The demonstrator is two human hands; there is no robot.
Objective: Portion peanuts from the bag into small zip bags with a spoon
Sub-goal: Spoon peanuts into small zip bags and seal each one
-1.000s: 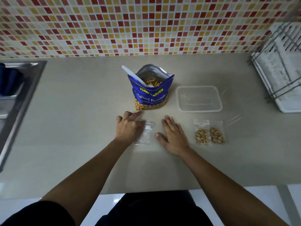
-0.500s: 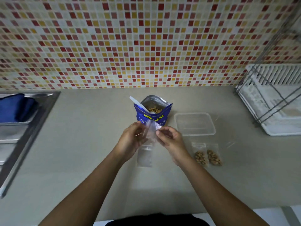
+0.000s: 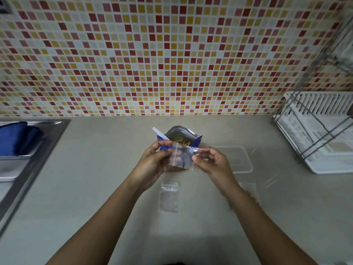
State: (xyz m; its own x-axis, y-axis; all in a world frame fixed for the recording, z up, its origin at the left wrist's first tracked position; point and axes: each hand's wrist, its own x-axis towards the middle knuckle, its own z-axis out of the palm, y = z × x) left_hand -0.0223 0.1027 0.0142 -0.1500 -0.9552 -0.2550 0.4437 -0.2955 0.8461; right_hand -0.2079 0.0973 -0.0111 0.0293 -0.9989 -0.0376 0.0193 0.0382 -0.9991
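Both up off the surface (image 3: 95,188): left hand (image 3: 152,161) and right hand (image 3: 214,163), each grip pinching one side of an empty small zip bag (image 3: 181,157) near its top edge. It's blurred, and the seal looks part-opened, but I can't be sure. The open peanut bag (image 3: 179,137) stands at 12 o'clock just behind the held bag, with the spoon (image 3: 160,133) handle poking toward 10 o'clock. A spare zip bag (image 3: 169,197) lies flat at 6 o'clock and a clear container (image 3: 238,159) at 3 o'clock.

Risks:
- The thin film slips from the fingertips.
- The mouth is pulled too narrow, so the spoon load spills.
- A knuckle bumps the standing bag and tips it.
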